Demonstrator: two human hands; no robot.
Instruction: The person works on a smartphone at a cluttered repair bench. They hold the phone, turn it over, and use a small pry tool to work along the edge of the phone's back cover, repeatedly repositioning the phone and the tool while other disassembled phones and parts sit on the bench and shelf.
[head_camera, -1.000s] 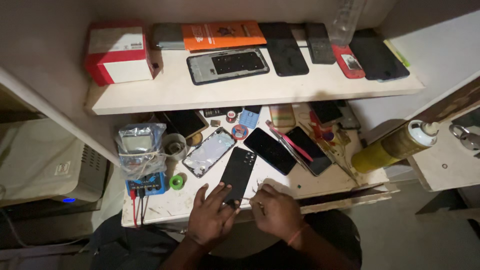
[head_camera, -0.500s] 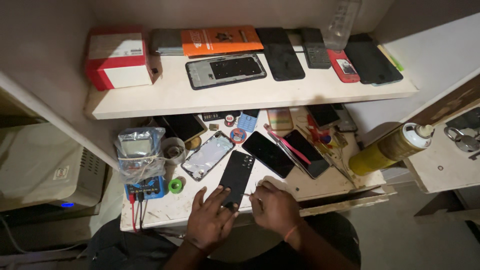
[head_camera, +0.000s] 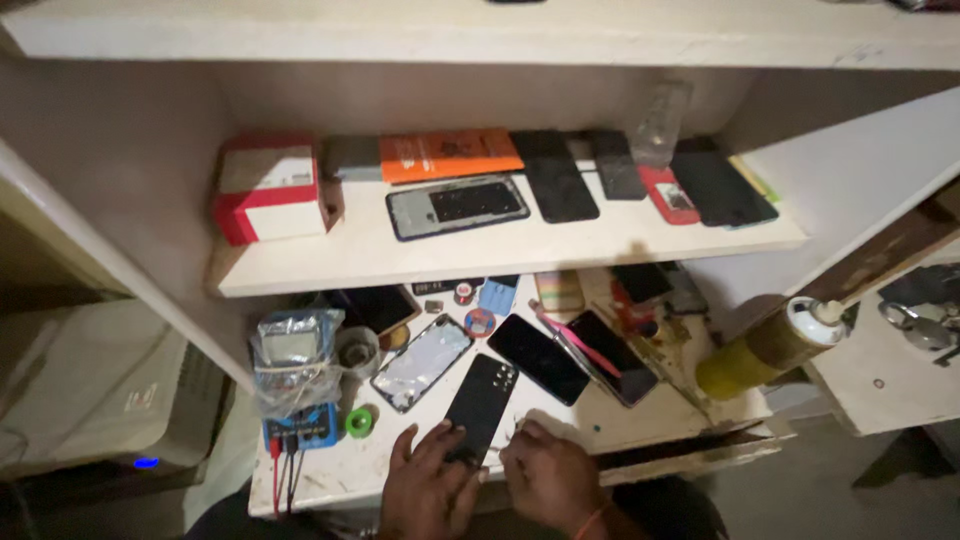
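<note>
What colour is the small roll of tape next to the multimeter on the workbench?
Green. The roll of tape shows best in the head view, right of the multimeter.

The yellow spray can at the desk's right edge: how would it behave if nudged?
The yellow spray can appears to lie tilted at the desk edge; being cylindrical, it would probably roll. Its smooth side may be slippery.

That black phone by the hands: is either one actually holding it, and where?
The left hand rests its fingers on the near end of the black phone, which lies flat on the table. The right hand appears empty.
</note>
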